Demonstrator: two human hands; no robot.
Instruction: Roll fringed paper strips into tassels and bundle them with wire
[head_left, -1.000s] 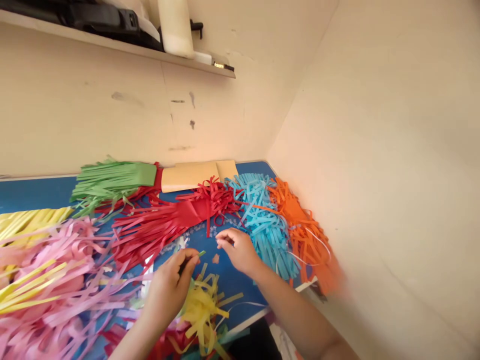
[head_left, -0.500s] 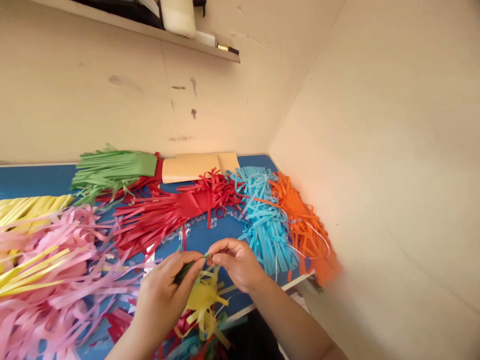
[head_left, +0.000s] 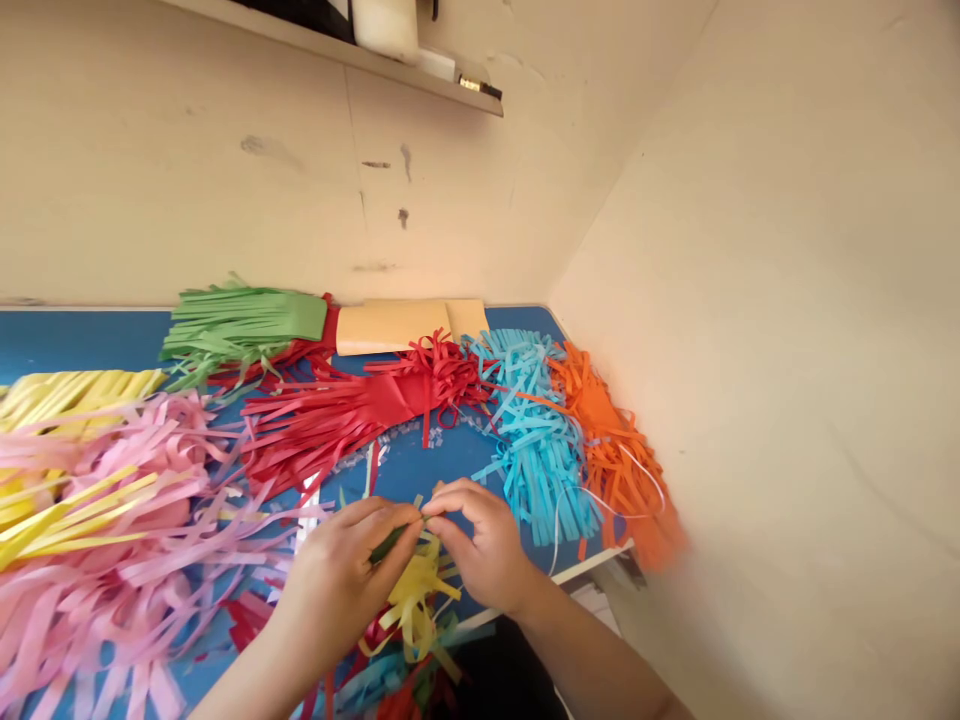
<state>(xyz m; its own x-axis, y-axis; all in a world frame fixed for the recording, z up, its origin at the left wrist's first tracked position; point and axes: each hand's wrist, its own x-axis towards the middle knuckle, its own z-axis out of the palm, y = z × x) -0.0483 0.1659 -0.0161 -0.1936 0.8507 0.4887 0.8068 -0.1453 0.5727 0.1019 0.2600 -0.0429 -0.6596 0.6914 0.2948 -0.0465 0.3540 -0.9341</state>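
My left hand (head_left: pixel 352 560) pinches a narrow dark green paper strip (head_left: pixel 388 543), partly hidden under its fingers. The fingertips of my right hand (head_left: pixel 480 540) close on the strip's far end, nearly touching the left fingertips. Just below both hands hangs a yellow fringed paper tassel (head_left: pixel 415 595), with red, blue and orange strips bunched under it. Beyond the hands lies a red fringed paper piece (head_left: pixel 390 400). To the right of my right hand is a light blue paper fringe (head_left: pixel 536 440).
Pink paper fringe (head_left: pixel 112 590) and yellow fringe (head_left: pixel 82 390) cover the table's left side. Green fringe (head_left: pixel 255 315) and folded tan paper (head_left: pixel 394 328) lie along the wall. Orange fringe (head_left: pixel 619 465) with a white cord (head_left: pixel 634 512) hangs over the right edge. A shelf (head_left: pixel 330 50) juts out above.
The view has shifted slightly, so the table's contents sit a little further right. Both hands stay together on the green strip, with the fingers slightly shifted.
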